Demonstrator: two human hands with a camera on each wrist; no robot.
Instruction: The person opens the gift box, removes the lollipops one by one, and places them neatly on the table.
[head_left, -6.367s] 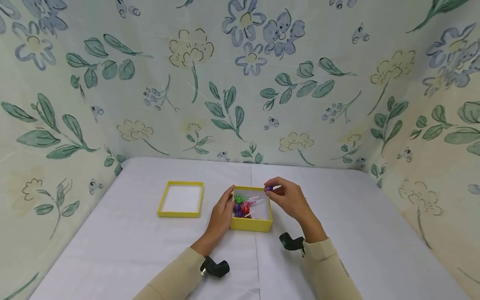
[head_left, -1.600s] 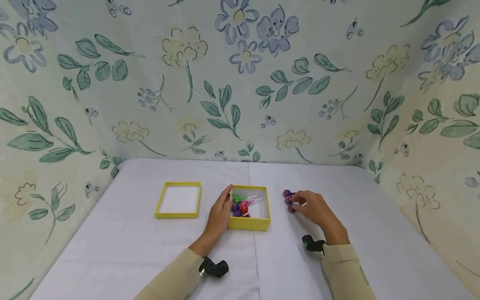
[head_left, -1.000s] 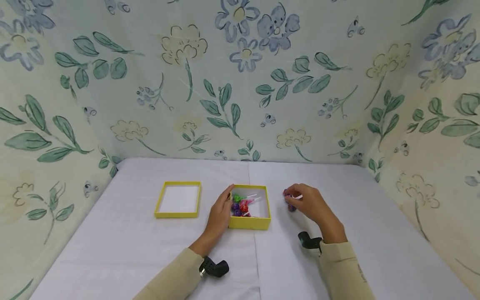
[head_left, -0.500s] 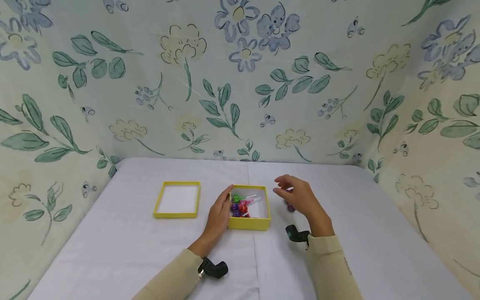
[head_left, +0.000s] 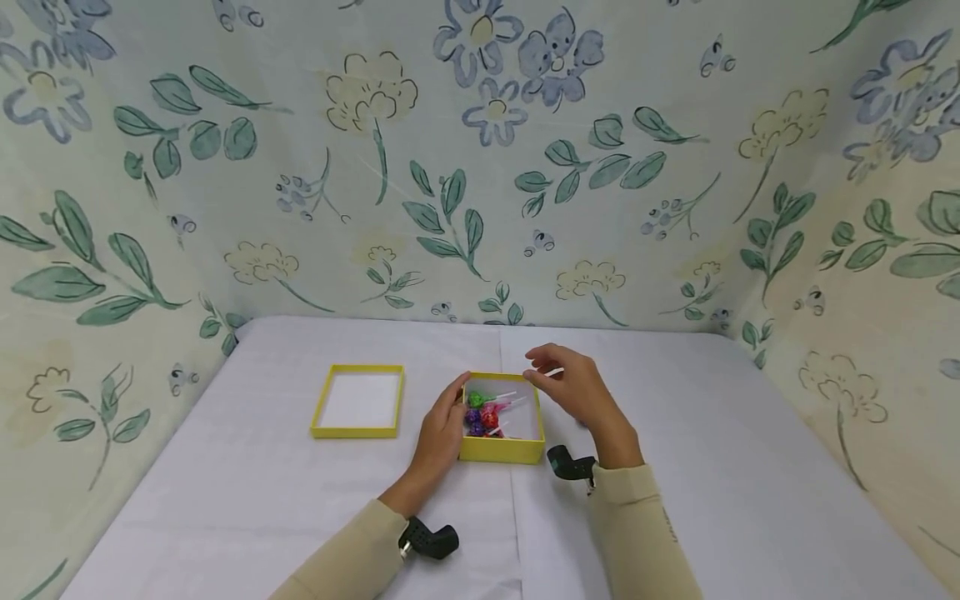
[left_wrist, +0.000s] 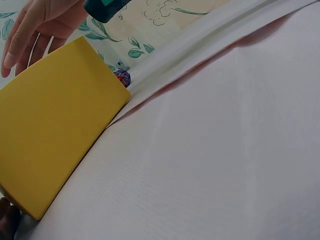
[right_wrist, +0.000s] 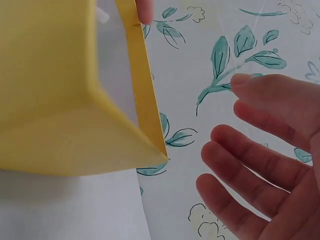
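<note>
Across the back and both sides hangs a floral cloth (head_left: 450,142), and below it spreads a white-covered table (head_left: 225,508). Near the middle stands an open yellow box (head_left: 501,451), between the two hands: touching the left, just below the right. Well apart to its left lies a shallow yellow-edged lid (head_left: 356,432). The left hand (head_left: 441,427) grips the box along its left side. The right hand (head_left: 577,386) is released, holding nothing, fingers loosely bent above the box's far right corner. Wrapped lollipops (head_left: 489,417) in green, purple and red lie inside, toward the left hand, most sticks pointing right. One more purple-wrapped lollipop (left_wrist: 122,77) peeps past the box's edge in the left wrist view.
</note>
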